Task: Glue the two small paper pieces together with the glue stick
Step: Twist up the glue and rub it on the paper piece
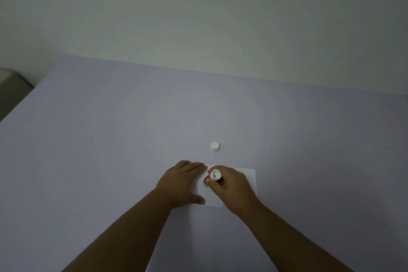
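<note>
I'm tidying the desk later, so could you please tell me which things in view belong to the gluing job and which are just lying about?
Belong to the job:
- glue stick, held in the right hand
- white paper, pinned flat by the left hand
- white cap, standing on the table beyond the paper

Just lying about:
- grey object at the far left, off the table

Two bare, sleeveless forearms
</note>
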Action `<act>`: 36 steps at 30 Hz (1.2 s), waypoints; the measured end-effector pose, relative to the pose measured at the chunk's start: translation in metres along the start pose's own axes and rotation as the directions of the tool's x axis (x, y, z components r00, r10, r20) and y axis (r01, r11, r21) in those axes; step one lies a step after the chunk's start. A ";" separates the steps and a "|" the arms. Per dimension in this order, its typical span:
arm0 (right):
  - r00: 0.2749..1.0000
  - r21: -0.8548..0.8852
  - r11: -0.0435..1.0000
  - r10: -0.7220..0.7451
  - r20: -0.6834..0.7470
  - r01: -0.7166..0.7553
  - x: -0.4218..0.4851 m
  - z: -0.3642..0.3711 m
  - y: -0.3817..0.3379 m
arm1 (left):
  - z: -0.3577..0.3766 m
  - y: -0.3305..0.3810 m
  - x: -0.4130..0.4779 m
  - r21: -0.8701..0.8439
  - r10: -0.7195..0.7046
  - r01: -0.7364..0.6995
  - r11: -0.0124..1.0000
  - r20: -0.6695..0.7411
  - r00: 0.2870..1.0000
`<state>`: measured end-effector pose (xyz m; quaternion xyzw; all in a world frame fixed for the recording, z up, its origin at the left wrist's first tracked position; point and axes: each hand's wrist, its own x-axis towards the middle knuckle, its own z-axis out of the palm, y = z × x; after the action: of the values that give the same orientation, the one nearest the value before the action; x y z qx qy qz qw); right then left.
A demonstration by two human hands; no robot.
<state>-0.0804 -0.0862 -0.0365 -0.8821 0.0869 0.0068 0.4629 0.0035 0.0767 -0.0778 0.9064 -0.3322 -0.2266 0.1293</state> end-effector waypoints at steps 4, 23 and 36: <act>0.996 -0.093 0.994 -0.060 -0.070 0.054 0.018 -0.007 -0.002 | -0.001 0.001 0.001 -0.003 0.000 0.000 1.000 0.020 1.000; 0.998 -0.083 0.995 -0.060 -0.022 0.058 -0.006 -0.005 0.005 | -0.004 0.002 0.001 0.001 0.006 -0.006 1.000 0.031 1.000; 0.997 -0.082 0.994 -0.069 -0.035 0.066 -0.012 -0.009 0.008 | -0.003 0.001 0.001 -0.009 0.004 -0.003 1.000 0.032 0.999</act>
<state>-0.0943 -0.0960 -0.0366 -0.9026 0.0654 -0.0221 0.4249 0.0052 0.0750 -0.0754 0.9015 -0.3349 -0.2422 0.1282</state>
